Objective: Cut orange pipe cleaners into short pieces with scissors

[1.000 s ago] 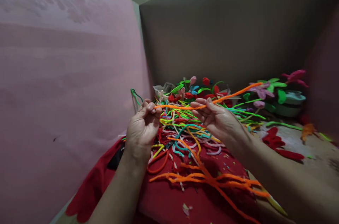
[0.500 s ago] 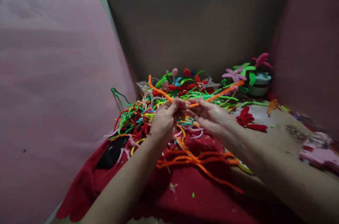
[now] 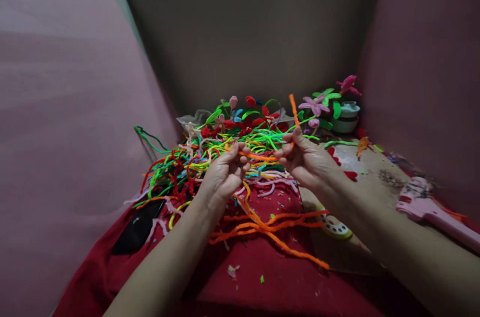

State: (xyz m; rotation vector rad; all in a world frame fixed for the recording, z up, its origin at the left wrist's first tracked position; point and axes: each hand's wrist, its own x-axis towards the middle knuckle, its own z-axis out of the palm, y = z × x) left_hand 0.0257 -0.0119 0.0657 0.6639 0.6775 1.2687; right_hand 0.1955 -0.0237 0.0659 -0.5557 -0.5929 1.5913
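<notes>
Both hands hold one orange pipe cleaner [image 3: 262, 156] above a heap of coloured pipe cleaners [image 3: 210, 157]. My left hand [image 3: 225, 173] is closed on its left end, fingers curled. My right hand [image 3: 305, 159] pinches the other part, and beyond that pinch the wire bends straight up to a tip near the flowers. The stretch between the hands runs nearly level. Below the hands, several loose orange pipe cleaners [image 3: 270, 229] lie on a red cloth [image 3: 240, 287].
Finished pipe-cleaner flowers [image 3: 255, 112] lie at the back, and a small pot with pink flowers [image 3: 343, 109] stands at the back right. A pink tool [image 3: 431, 207] lies at right, a black phone [image 3: 137, 227] at left, a yellow-rimmed round object [image 3: 333, 227] by my right wrist. Walls enclose three sides.
The orange pipe cleaner was straight between my hands, then got bent; now its right end points upward. The view has swung to the right, bringing the pink tool into sight.
</notes>
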